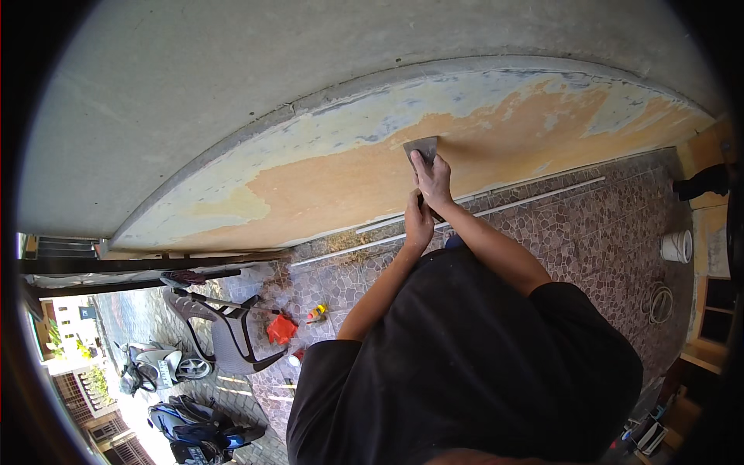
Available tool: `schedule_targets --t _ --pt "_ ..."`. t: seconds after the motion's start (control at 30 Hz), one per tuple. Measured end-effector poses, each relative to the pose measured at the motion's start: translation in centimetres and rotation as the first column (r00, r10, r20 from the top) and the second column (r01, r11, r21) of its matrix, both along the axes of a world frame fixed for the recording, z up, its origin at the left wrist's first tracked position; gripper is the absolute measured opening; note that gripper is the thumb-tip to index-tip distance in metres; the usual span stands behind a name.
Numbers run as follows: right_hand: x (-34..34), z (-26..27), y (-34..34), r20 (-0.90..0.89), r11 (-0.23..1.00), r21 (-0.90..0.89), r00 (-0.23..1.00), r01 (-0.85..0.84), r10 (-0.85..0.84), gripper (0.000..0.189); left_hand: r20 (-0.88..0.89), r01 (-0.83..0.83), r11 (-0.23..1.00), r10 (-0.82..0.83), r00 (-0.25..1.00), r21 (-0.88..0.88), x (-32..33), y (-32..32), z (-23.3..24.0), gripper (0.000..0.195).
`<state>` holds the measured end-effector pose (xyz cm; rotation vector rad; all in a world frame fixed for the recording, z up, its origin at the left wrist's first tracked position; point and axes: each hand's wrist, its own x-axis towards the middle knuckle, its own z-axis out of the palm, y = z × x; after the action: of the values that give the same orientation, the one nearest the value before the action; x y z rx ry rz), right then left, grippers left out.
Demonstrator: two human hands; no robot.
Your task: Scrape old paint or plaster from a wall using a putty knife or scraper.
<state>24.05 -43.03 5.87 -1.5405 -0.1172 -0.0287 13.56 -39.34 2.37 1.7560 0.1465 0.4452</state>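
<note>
Both my hands are on one putty knife (427, 146) with a broad metal blade and a dark handle. My right hand (435, 181) grips it close to the blade, with a finger laid along the metal. Lower down, my left hand (418, 224) is closed around the handle end. The blade's edge meets a painted wall (349, 186), at the border between bare orange and a pale layer. That pale, patchy layer (325, 133), with grey marks, runs along the upper wall below a grey ledge (232, 139). My hands hide most of the handle.
Two long white strips (523, 200) lie on the stone-patterned floor (558, 232) along the wall. At left stand a mesh chair (229, 337), a red plastic bag (282, 329), a yellow bottle (317, 311) and motorbikes (168, 369). A white bucket (676, 247) and coiled hose (660, 305) are at right.
</note>
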Motion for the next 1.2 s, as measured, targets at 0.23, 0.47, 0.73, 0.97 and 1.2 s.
schedule_targets --t 0.23,0.47,0.73,0.97,1.2 --pt "-0.7 1.6 0.7 0.017 0.999 -0.031 1.0 0.011 -0.011 0.039 0.004 -0.052 0.998 0.051 0.999 0.024 0.2 0.2 -0.8 0.037" --pt "0.1 0.7 0.9 0.103 0.987 -0.15 0.994 0.058 -0.043 0.039 0.075 -0.065 0.996 0.061 0.995 0.053 0.8 0.4 -1.5 0.038" --pt "-0.4 0.8 0.6 0.048 0.99 -0.142 0.999 0.025 -0.018 0.043 0.046 -0.055 0.997 0.052 0.998 0.049 0.3 0.2 -1.4 0.037" --pt "1.0 -1.1 0.2 0.125 0.971 -0.223 0.99 0.089 -0.062 0.046 0.022 -0.015 0.999 0.014 1.0 0.046 1.0 0.0 -1.7 0.036" --pt "-0.5 1.0 1.1 0.047 0.975 -0.222 0.999 -0.014 0.025 0.045 -0.009 -0.054 0.998 0.054 0.999 -0.029 0.0 0.6 -1.9 0.036"
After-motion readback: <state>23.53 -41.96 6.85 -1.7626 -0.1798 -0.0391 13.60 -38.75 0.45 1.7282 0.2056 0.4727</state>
